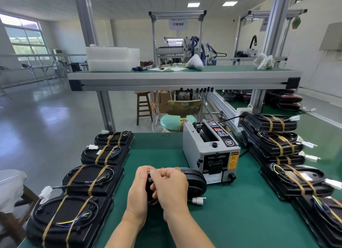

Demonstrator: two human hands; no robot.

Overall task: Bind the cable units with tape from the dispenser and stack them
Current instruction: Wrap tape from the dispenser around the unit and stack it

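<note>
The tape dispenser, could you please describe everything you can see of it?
The tape dispenser is a pale grey box standing upright on the green mat, right of centre. Its black top panel carries labels and a round knob; the front has a black outlet and a yellow caution sticker. A black cable leaves its rear. The held cable unit overlaps its lower front; contact unclear.

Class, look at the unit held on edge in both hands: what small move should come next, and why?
Probably press the tape ends flat against the unit. The left hand and right hand grip its left end as it stands on edge, and two tan tape strips already cross its top edge, so no new piece from the dispenser seems needed.
</note>
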